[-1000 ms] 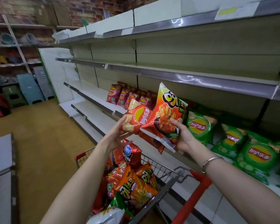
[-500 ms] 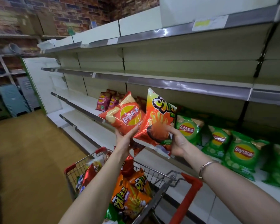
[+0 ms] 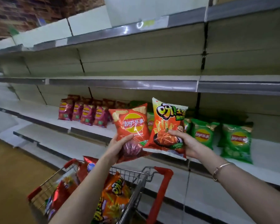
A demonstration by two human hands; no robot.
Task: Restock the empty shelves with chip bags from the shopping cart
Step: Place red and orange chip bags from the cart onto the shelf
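Grip: left hand (image 3: 120,147) wraps the bottom of a red bag (image 3: 131,125), logo "Lay's" plus Chinese characters. Right hand (image 3: 187,143) clasps the lower edge of an orange bag (image 3: 165,123) with big cartoon lettering and a fries picture. Both bags are upright, side by side, in front of the middle shelf (image 3: 265,160). On the shelf: magenta Lay's bags (image 3: 86,113) to the left, green Lay's bags (image 3: 236,139) to the right. Cart (image 3: 160,183) below holds more orange and red bags (image 3: 116,196).
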